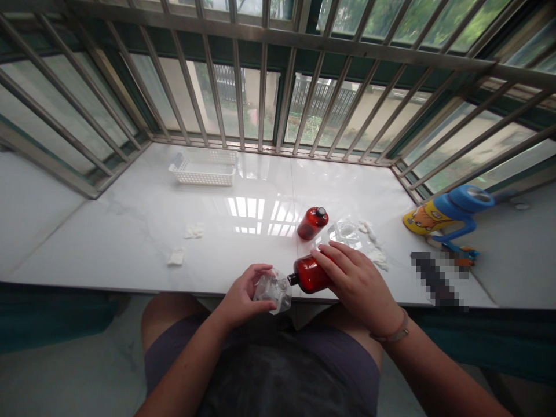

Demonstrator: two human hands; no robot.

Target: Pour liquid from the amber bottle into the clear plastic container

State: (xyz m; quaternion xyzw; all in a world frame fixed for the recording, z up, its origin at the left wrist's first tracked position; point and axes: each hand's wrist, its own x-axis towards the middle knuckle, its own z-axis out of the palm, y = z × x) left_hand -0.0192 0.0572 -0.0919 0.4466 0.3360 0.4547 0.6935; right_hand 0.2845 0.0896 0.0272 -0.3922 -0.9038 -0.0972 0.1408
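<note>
My right hand (354, 278) grips an amber bottle (309, 273) lying on its side at the near edge of the white marble sill (130, 231), its dark neck pointing left. My left hand (245, 292) holds a small clear plastic bottle (273, 291) just left of that neck, almost touching it. A second amber bottle (311, 223) with a black cap lies a little farther back on the sill. Beside it sits another clear item (345, 231), too washed out to make out.
A white slotted basket (204, 167) stands at the back left near the metal window bars (260, 87). Crumpled white scraps (193, 231) lie left of centre, more (376, 252) by my right hand. A blue and yellow container (447, 211) lies at the right.
</note>
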